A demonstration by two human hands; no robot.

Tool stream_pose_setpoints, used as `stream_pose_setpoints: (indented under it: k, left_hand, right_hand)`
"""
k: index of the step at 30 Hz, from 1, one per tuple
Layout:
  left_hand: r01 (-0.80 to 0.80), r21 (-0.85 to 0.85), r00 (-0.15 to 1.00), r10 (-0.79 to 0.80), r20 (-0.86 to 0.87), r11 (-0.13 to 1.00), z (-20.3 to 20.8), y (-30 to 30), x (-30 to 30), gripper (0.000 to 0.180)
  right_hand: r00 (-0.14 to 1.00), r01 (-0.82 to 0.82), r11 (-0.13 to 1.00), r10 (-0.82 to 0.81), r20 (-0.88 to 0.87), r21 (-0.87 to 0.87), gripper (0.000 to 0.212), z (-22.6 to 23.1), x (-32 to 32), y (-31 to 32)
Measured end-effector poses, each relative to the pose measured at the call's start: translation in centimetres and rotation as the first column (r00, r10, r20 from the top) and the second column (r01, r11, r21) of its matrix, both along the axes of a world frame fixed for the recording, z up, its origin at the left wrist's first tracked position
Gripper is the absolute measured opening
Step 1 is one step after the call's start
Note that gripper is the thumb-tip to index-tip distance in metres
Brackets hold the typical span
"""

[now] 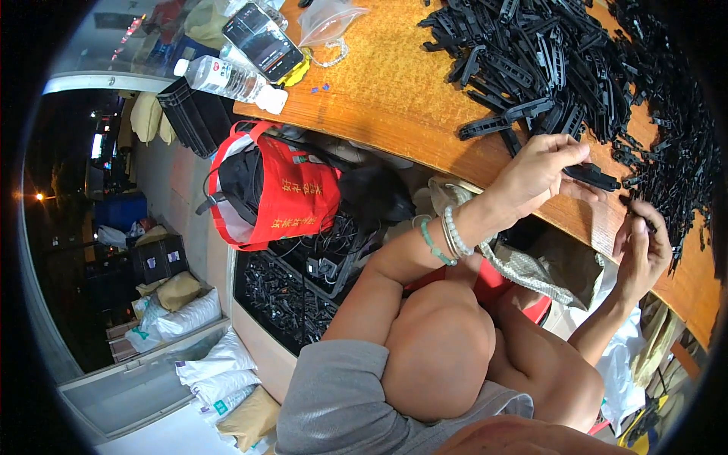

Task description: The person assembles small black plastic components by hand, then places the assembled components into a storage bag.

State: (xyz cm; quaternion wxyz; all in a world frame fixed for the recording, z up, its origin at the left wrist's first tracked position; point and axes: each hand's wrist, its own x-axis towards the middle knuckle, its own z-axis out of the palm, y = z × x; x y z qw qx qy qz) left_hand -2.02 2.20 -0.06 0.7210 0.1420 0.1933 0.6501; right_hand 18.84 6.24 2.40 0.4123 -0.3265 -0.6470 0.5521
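My left hand (pixel 540 168) is closed on a long black plastic piece (pixel 593 178), held between thumb and fingers over the table's near edge. Just to its right, my right hand (pixel 643 246) has thumb and forefinger brought together on a small black plastic part (pixel 649 224), mostly hidden by the fingers. Beyond the left hand lies a heap of longer black plastic pieces (pixel 531 64). A second pile of small, thin black parts (pixel 675 144) spreads beyond and beside the right hand.
The wooden table (pixel 379 83) carries a phone (pixel 262 42), a water bottle (pixel 227 80) and a clear plastic bag (pixel 326 21). Below its edge stand a red bag (pixel 299 193) and a bin of black parts (pixel 284 299). A woven sack (pixel 531 273) hangs near my knees.
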Motion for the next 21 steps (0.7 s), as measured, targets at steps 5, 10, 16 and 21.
stream_pose_setpoints:
  k: [5,10,16,21]
  left_hand:
    - [-0.076,-0.016,0.968,0.07,-0.242,0.997,-0.6,-0.7,0.4,0.016]
    - [-0.006,-0.003,0.865,0.003,-0.501,1.0,0.2,-0.8,0.3,0.025]
    - [-0.083,0.228,0.452,0.241,-0.859,0.97,1.2,-1.5,0.8,0.019]
    - [-0.147,0.279,0.454,0.315,-0.834,0.949,1.2,-1.6,1.4,0.018]
  right_hand:
    - [0.985,-0.168,0.972,0.16,0.061,0.163,0.023,-0.3,-2.3,-0.5]
    - [0.992,-0.122,0.989,0.124,0.027,-0.085,0.018,-0.1,-1.6,-0.8]
    - [0.991,0.051,0.996,-0.06,0.123,0.075,0.013,-1.8,-2.4,-1.6]
    - [0.994,0.017,0.965,-0.045,0.098,0.262,0.009,-2.0,-2.1,-1.7]
